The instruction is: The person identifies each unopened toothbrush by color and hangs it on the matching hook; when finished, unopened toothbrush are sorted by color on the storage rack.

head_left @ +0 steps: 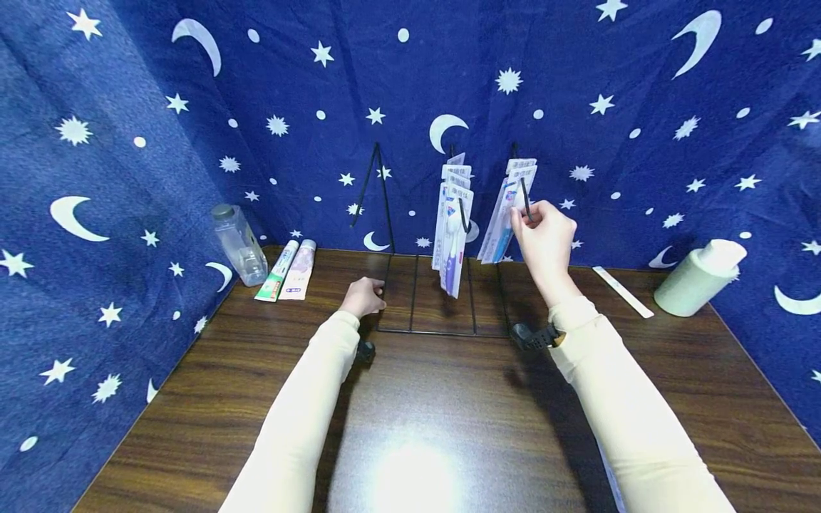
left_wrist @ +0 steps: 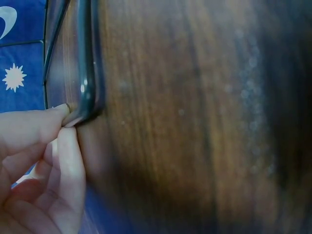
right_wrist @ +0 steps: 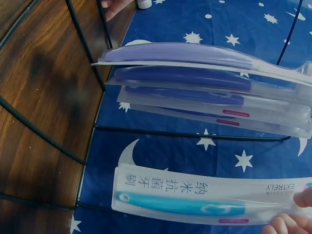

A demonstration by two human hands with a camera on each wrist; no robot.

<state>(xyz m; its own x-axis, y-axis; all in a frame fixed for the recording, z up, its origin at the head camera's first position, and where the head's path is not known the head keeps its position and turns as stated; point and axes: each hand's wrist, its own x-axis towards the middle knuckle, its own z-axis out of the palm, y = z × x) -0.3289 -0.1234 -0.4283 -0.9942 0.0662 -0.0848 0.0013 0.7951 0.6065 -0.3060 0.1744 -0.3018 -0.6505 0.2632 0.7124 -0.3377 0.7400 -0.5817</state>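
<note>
A black wire display rack (head_left: 426, 313) stands at the back of the wooden table (head_left: 449, 427). My left hand (head_left: 363, 296) pinches the rack's base wire (left_wrist: 87, 92) at its left front corner, thumb and finger (left_wrist: 58, 146) closed on the wire. Several purple toothbrush packs (head_left: 454, 228) hang on the middle hook. My right hand (head_left: 541, 228) is raised at the right hook (head_left: 524, 196) and pinches the top of a blue toothbrush pack (right_wrist: 195, 200) hanging there. The purple packs (right_wrist: 185, 73) hang beyond it in the right wrist view.
A clear bottle (head_left: 240, 246) and two toothpaste tubes (head_left: 288, 271) lie at the back left. A white strip (head_left: 622, 291) and a pale green roll (head_left: 699, 278) sit at the back right. Blue star-print cloth (head_left: 96, 178) walls in the table on three sides.
</note>
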